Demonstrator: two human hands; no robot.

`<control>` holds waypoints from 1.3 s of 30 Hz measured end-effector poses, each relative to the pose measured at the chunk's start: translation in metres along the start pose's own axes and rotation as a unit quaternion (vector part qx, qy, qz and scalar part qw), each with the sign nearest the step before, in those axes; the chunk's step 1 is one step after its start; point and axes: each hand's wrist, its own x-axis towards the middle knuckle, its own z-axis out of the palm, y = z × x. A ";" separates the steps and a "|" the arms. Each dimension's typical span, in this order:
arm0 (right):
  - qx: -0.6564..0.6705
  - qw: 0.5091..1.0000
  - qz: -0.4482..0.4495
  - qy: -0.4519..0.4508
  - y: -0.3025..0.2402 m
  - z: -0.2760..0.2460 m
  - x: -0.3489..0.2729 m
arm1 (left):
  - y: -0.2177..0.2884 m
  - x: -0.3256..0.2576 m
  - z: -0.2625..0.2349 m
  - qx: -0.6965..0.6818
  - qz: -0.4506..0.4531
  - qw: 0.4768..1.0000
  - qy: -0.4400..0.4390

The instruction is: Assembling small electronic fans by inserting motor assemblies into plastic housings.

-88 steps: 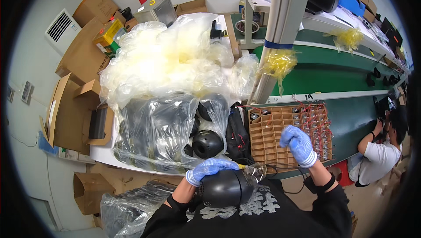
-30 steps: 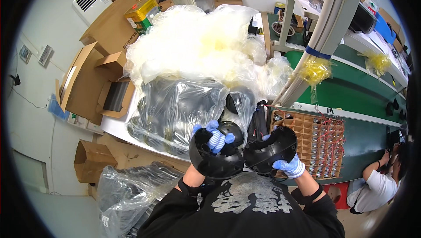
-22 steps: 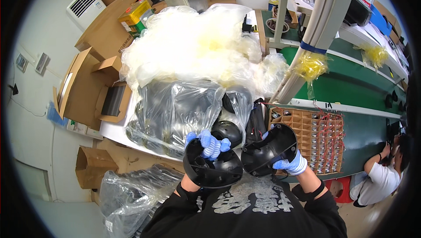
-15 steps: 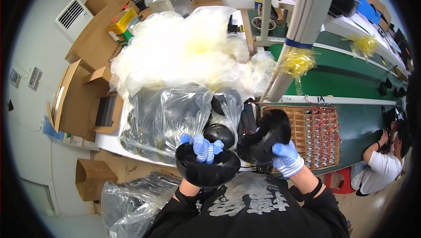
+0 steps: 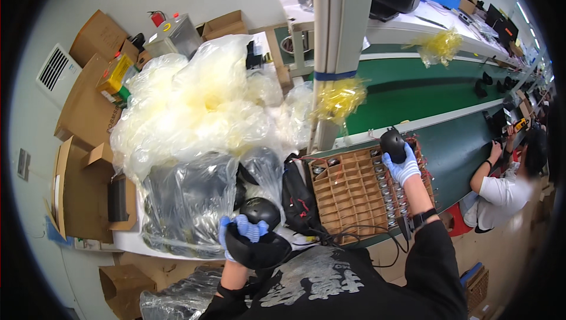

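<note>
Shells have parted: right hand, half a second ago close to the chest, now reaches out clasping one black shell over the divider box; left hand grips the other shell near the body.

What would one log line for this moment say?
left hand: holds black shell near chest | right hand: holds second black shell over cardboard divider tray | beside: bagged black parts

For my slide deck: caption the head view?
Left hand holds black shell; right hand lifts another above divided tray.
</note>
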 end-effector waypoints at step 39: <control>-0.604 0.400 -0.407 -0.557 0.165 0.130 -0.224 | -0.010 0.027 0.101 0.040 0.011 0.984 -0.171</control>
